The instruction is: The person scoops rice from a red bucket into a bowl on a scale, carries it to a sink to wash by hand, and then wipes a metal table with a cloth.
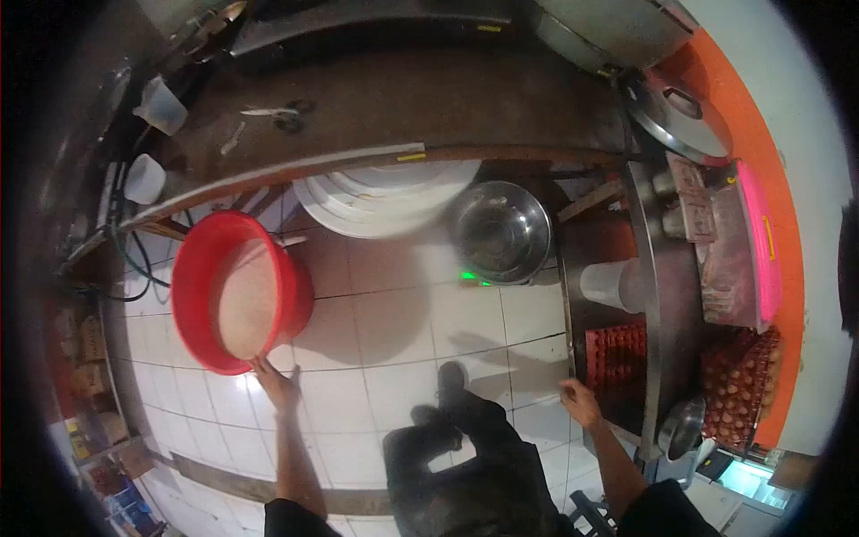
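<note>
Left hand point(276, 385) at the near rim of a large red tub point(300, 291), fingertips touching the edge, fingers drawn close together rather than spread; whether the thumb pinches the rim against them cannot be told. The tub sits on the white tiled floor point(385, 327), tilted in view, with a pale, level mass point(246, 304) inside it and a light-coloured handle-like piece point(291, 241) at its far right rim. Right hand point(582, 403) well apart from the tub, held in the air with fingers loosely curled; whether the fingertips meet cannot be told. Nearest to it, a red egg tray point(617, 356) on the lower level of a metal-edged shelf, a white container point(613, 285) farther along the same level. Between the two sides, beyond the wearer's dark shoe point(452, 378), a shiny metal bowl point(501, 231) rests on a device with green lit digits point(474, 277). Left of the bowl, large white round pieces point(385, 201) lie partly under a dark worktop point(403, 103). On the worktop, scissors point(282, 114) lie with blades pointing left. Right edge: a pink lid point(759, 242) on a clear box, a stack of eggs in trays point(738, 389) below it.
</note>
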The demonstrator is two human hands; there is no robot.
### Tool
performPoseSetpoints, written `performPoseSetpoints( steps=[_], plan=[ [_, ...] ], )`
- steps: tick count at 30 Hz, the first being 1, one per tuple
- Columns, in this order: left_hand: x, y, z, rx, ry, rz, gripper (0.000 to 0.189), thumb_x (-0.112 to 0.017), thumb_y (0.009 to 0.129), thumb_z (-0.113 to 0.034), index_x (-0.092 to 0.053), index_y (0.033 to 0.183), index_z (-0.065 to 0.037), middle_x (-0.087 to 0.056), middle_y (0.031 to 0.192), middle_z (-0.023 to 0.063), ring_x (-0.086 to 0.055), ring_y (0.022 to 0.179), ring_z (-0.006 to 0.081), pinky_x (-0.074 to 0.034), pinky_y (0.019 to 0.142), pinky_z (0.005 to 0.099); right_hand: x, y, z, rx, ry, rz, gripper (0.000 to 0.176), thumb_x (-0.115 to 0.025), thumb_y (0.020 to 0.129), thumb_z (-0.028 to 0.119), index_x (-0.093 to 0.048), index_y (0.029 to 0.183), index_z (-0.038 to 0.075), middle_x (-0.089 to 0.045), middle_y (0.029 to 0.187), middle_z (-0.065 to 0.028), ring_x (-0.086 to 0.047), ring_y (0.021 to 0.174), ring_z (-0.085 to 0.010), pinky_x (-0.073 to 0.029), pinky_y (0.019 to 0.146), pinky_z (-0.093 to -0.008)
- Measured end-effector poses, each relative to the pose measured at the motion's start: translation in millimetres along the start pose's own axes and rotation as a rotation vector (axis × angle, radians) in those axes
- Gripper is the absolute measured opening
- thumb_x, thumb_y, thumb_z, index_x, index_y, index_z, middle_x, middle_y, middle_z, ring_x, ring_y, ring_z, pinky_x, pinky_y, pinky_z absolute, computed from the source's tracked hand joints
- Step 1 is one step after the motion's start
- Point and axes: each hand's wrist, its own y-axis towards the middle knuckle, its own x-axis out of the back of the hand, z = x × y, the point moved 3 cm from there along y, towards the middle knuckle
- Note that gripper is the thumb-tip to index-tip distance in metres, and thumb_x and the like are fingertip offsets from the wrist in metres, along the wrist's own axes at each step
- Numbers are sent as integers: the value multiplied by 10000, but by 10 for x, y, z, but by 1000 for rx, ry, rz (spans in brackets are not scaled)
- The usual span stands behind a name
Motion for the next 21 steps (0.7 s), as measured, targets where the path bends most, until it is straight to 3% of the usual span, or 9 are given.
performPoseSetpoints(
  steps=[1,4,7,9,11,13,17,18,21],
  plan=[
    [-46,178,-71,-21,70,-58,960,-809,742,-290,-262,1465,26,-267,1505,316,-193,1423,479,-206,1162,551,-186,357,-26,74,-38,8,261,-633,899,122,-596,1139,26,-652,994,-179,-666,920,-292,-531,799,-388],
    [-530,612,214,-87,151,-176,914,-795,760,-382,-335,1429,37,-325,1484,310,-208,1425,474,-218,1157,554,-828,1334,-396,-154,-206,108,549,-649,891,222,-433,1376,80,-650,1082,-189,-647,1007,-324,-514,859,-404],
    [-778,728,214,-94,102,-334,603,-774,797,-381,-547,1179,27,-597,1101,256,-550,1090,430,-413,912,556,-1279,2258,-734,-290,-354,91,737,-621,909,236,-221,1522,147,-668,1100,-197,-646,1017,-354,-504,914,-443],
    [-932,835,472,-214,137,-603,423,-737,843,-360,-588,963,17,-618,869,211,-589,796,381,-442,732,523,-1459,2718,-1012,-353,-401,-5,772,-596,918,251,-152,1546,178,-658,1140,-213,-633,1055,-362,-494,938,-456],
    [-1023,942,690,-243,140,-753,366,-703,880,-335,-574,863,7,-613,779,196,-581,694,369,-452,658,488,-1541,3121,-1211,-390,-403,-62,792,-594,916,262,-125,1551,197,-656,1148,-211,-628,1067,-368,-487,952,-458],
    [-1011,979,727,-249,268,-830,334,-709,885,-300,-569,829,-1,-608,771,198,-605,720,359,-452,670,500,-1630,3458,-1393,-415,-403,-120,812,-593,915,273,-99,1557,217,-653,1157,-209,-624,1080,-374,-479,967,-460],
    [-1121,1138,1314,-373,364,-925,356,-708,885,-319,-666,1076,-22,-683,927,195,-652,819,366,-500,736,481,-1726,3839,-1787,-350,-429,-275,783,-583,915,279,-123,1548,269,-627,1199,-228,-600,1109,-405,-485,953,-492],
    [-1106,1230,1433,-175,408,-881,463,-697,886,-374,-653,1209,-46,-684,1038,218,-652,915,385,-509,818,471,-1716,3922,-1816,-340,-424,-286,756,-581,916,284,-152,1538,256,-630,1187,-232,-603,1102,-403,-491,940,-496],
    [-1075,1224,1343,-182,392,-867,499,-700,877,-404,-662,1179,-10,-667,1086,252,-633,1016,398,-493,888,471,-1752,4001,-1959,-298,-434,-339,689,-587,913,287,-233,1499,216,-639,1146,-233,-624,1059,-403,-508,906,-509]
  ],
)
